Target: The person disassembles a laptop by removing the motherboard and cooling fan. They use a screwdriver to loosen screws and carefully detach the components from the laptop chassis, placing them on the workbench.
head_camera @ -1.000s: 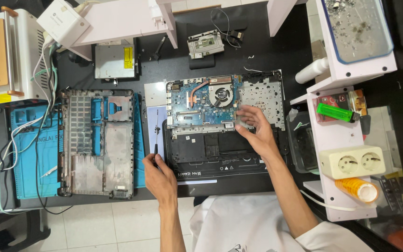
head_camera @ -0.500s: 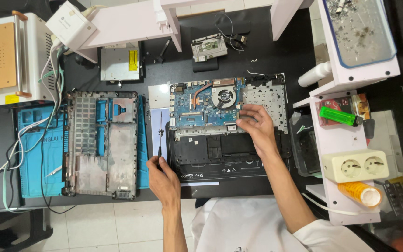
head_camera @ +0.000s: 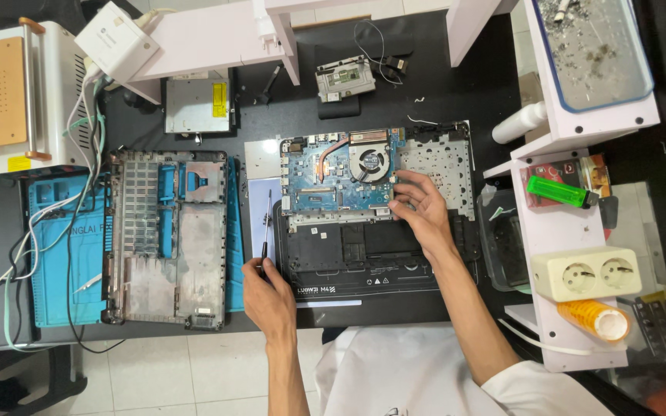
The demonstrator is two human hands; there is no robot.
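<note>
Two bare hands work over an opened laptop (head_camera: 375, 223) on a dark bench. Nearest the person, the left hand (head_camera: 267, 296) closes its fingers around the black handle of a thin screwdriver (head_camera: 266, 227), whose shaft points away along the laptop's left edge, over a pale sheet. A little farther out, the right hand (head_camera: 419, 206) lies with fingers bent and slightly spread, tips pressing on the right edge of the blue circuit board (head_camera: 333, 181); it grips nothing.

Judging by how things lie, the stripping-down is well along: the bottom cover (head_camera: 167, 235), a grey ribbed plastic shell, is already off and sits well apart to the left on a blue mat (head_camera: 59, 246). The board itself is not yet out; it sits in the black frame with its round fan (head_camera: 369, 162) and curved copper pipe in place. Whether screws remain is too small to tell.

Farther off lie a flat silvery metal drive (head_camera: 194, 104) and a small grey square part (head_camera: 341, 78) with loose wires. To the right stands a white shelf (head_camera: 572, 223) bearing a green lighter (head_camera: 556, 192) and a cream double socket (head_camera: 586, 273).
</note>
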